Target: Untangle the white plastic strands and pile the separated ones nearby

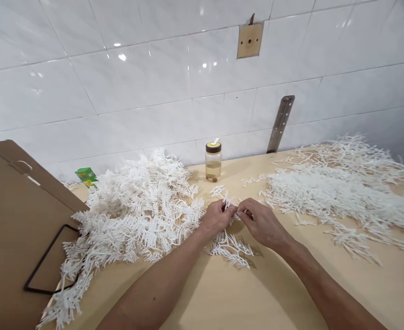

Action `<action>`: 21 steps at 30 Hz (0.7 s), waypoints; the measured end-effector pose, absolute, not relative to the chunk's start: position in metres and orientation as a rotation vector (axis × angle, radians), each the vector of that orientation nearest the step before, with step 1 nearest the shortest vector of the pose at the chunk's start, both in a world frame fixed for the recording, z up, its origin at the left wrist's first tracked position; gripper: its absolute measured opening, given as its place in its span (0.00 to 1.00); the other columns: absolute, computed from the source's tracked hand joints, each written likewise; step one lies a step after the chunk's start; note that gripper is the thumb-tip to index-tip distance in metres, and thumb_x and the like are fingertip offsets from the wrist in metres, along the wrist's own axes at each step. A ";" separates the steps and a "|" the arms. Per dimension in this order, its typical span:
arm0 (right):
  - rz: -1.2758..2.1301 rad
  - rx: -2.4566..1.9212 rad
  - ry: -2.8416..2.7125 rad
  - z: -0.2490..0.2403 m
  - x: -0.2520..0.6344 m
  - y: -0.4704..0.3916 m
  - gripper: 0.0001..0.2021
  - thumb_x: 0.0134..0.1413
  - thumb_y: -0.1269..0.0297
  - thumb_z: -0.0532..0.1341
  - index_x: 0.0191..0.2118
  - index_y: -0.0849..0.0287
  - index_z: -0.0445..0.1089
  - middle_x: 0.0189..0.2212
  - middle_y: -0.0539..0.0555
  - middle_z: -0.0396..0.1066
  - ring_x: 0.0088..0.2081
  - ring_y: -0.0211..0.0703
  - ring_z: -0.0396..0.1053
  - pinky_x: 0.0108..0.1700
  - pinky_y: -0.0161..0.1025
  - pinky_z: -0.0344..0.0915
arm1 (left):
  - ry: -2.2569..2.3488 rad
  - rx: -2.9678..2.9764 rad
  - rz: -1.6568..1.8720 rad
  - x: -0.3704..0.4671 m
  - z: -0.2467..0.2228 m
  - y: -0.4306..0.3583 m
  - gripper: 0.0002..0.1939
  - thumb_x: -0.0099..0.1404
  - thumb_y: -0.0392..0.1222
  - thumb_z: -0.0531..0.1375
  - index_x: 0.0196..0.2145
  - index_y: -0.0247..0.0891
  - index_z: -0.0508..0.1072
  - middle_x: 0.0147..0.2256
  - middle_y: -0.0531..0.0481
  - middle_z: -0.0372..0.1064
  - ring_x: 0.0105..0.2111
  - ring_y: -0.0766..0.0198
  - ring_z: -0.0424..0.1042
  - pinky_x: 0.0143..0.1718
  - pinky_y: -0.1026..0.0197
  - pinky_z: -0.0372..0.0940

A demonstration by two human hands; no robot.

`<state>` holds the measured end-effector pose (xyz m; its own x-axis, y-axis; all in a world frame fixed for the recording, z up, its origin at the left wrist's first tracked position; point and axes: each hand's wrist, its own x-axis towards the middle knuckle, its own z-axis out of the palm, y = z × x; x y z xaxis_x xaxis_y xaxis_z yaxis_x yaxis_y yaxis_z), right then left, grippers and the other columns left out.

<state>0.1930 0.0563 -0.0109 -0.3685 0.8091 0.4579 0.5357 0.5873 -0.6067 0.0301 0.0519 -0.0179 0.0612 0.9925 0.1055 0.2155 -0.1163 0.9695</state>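
My left hand (218, 215) is closed around a white branching plastic sprig (229, 251), whose twigs stick out above and below the fist. My right hand (257, 219) is pinched together at the left hand's fingertips, touching the sprig's upper part; what lies between its fingers is too small to make out. To the left sits a tall heap of bushy white sprigs (136, 206). On the right spreads a flatter pile of white sprigs (332, 190), thinner and more straightened.
A lidded bottle (213, 162) of yellowish liquid stands by the tiled wall. A cardboard box (19, 229) and a black wire frame (38, 266) are at the left, with a green packet (85, 175) behind. A metal strip (280, 124) leans against the wall.
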 end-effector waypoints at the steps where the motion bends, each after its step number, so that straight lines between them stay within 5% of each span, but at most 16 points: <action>1: 0.446 -1.036 -2.076 -0.010 0.192 0.056 0.09 0.59 0.66 0.53 0.28 0.56 0.64 0.28 0.52 0.67 0.30 0.42 0.65 0.34 0.39 0.60 | 1.289 1.484 1.139 0.030 -0.020 0.053 0.15 0.59 0.50 0.60 0.23 0.37 0.65 0.20 0.57 0.58 0.22 0.70 0.57 0.23 0.66 0.50; 10: 0.551 -0.924 -2.020 -0.002 0.188 0.048 0.08 0.61 0.66 0.53 0.31 0.56 0.67 0.36 0.55 0.70 0.35 0.42 0.68 0.37 0.39 0.63 | 1.267 1.243 1.215 0.029 -0.014 0.055 0.16 0.54 0.50 0.64 0.21 0.37 0.65 0.19 0.58 0.56 0.20 0.71 0.54 0.21 0.66 0.49; 17: 0.448 -1.446 -1.626 -0.007 0.209 0.067 0.09 0.53 0.58 0.58 0.29 0.56 0.69 0.26 0.52 0.72 0.28 0.44 0.68 0.35 0.41 0.63 | 1.154 1.215 1.183 0.027 -0.011 0.052 0.19 0.54 0.56 0.65 0.23 0.35 0.69 0.15 0.59 0.56 0.15 0.73 0.53 0.18 0.66 0.48; 21: 0.273 -1.570 -1.522 -0.004 0.227 0.073 0.09 0.48 0.64 0.58 0.35 0.59 0.73 0.34 0.57 0.74 0.28 0.42 0.68 0.41 0.43 0.65 | 1.145 1.204 1.167 0.028 -0.007 0.050 0.18 0.53 0.55 0.65 0.24 0.36 0.68 0.16 0.59 0.57 0.16 0.73 0.53 0.19 0.66 0.49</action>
